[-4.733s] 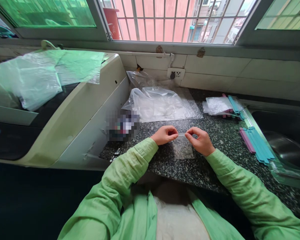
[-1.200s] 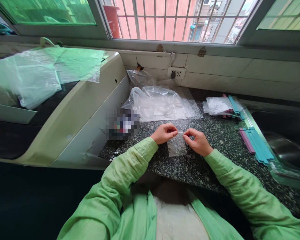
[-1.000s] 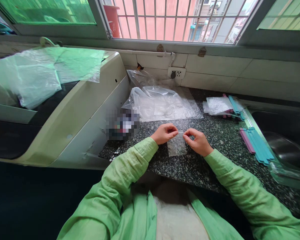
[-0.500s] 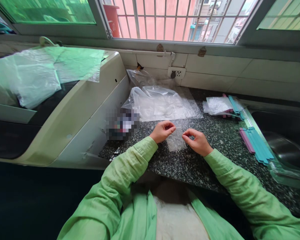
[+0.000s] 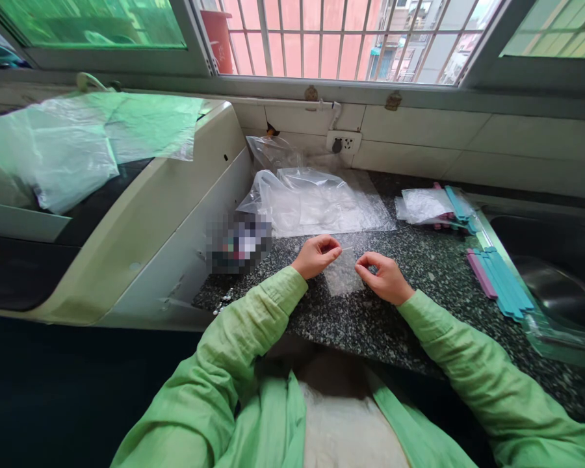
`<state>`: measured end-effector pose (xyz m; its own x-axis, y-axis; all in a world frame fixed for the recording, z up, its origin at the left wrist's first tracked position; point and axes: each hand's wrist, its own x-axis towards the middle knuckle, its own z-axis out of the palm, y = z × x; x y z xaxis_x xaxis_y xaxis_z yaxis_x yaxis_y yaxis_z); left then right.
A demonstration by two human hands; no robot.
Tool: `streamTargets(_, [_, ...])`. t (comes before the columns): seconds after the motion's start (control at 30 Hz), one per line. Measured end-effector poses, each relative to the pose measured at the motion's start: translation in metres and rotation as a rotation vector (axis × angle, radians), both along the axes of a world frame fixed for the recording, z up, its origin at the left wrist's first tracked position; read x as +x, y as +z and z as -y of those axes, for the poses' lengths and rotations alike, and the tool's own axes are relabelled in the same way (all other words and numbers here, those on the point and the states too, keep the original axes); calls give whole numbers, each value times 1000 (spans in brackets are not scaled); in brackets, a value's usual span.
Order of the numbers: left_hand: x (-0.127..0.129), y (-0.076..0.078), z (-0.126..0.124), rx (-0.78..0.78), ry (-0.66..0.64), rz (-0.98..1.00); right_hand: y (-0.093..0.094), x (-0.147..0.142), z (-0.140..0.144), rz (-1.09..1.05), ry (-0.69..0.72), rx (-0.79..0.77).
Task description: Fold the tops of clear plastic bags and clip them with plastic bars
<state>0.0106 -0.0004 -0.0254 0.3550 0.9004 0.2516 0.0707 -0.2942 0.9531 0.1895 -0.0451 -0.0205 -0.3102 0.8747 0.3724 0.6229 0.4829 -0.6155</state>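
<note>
small clear bag (image 5: 344,273) shifted left, hands (image 5: 316,255) pinching

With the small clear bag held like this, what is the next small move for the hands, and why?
Probably the left hand should carry the bag toward the bag pile behind it. The left hand pinches the bag's top corner, while the right hand seems to have let go, its fingers curled just beside the bag. The bag looks flat, low over the counter.

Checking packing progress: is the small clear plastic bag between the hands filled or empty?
Looks empty: the small clear plastic bag lies flat, speckled countertop showing through.
</note>
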Motion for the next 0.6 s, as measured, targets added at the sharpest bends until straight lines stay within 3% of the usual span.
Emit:
streamTargets(0.2, [3,-1,1,-68,-78,64,-1,-1,0,12,18,8])
streamTargets(0.6, [2,0,0,22,-58,56,-1,-2,1,16,39,3])
